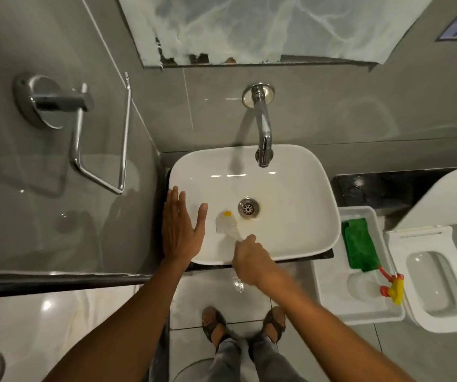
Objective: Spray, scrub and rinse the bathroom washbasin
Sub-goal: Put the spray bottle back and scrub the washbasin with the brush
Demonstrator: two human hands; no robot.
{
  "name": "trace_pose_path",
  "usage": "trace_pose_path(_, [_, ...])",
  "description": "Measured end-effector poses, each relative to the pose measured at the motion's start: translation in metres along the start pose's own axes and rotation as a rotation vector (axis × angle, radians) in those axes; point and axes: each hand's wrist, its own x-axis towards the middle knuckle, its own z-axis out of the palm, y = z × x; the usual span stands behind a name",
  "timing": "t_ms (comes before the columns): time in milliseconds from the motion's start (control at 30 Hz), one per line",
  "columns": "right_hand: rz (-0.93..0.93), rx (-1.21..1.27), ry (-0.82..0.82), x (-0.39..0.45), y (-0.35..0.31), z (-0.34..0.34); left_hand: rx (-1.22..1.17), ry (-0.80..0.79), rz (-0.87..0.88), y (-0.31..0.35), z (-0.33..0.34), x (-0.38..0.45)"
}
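Observation:
The white washbasin (pixel 304 172) sits below a chrome wall tap (pixel 263 128), and no water is running from it. Yellowish stains surround the metal drain (pixel 248 208). My right hand (pixel 249 260) is shut on the clear handle of a scrub brush (pixel 226 224). The brush's pale bristled head, with a yellow spot, presses on the basin floor just left of the drain. My left hand (pixel 180 227) lies flat and open on the basin's left rim, fingers spread, holding nothing.
A white tray (pixel 359 312) to the right of the basin holds a green cloth (pixel 359 246) and a clear spray bottle (pixel 392 290) with a yellow and red trigger. A toilet (pixel 436 285) stands further right. A chrome towel ring (pixel 98 133) hangs on the left wall.

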Motion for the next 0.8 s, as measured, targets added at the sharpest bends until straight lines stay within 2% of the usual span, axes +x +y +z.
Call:
trace_pose_path(67, [0.085, 0.010, 0.077, 0.022, 0.009, -0.017, -0.002, -0.012, -0.004, -0.004, 0.001, 0.003])
trace_pose_path(167, [0.263, 0.169, 0.181, 0.041, 0.027, -0.038, 0.007, -0.010, -0.005, -0.006, 0.002, 0.002])
trace_pose_path(267, [0.327, 0.251, 0.178, 0.024, 0.029, -0.023, 0.009, -0.013, -0.009, -0.007, -0.002, 0.005])
trace_pose_path(400, [0.228, 0.038, 0.016, -0.017, 0.021, -0.016, 0.002, 0.001, 0.004, -0.001, -0.004, 0.008])
trace_pose_path(533, [0.067, 0.128, -0.116, -0.035, -0.023, -0.009, -0.006, 0.003, 0.005, -0.002, -0.002, 0.002])
trace_pose_path(600, [0.099, 0.252, -0.051, -0.022, -0.047, -0.009, -0.011, 0.016, 0.015, -0.001, -0.002, 0.002])
trace_pose_path(667, [0.146, 0.317, 0.088, 0.003, -0.055, -0.019, -0.017, 0.032, 0.018, 0.001, -0.003, 0.002])
trace_pose_path(800, [0.313, 0.433, 0.251, 0.057, -0.008, -0.061, -0.026, 0.030, -0.007, -0.003, -0.002, 0.003])
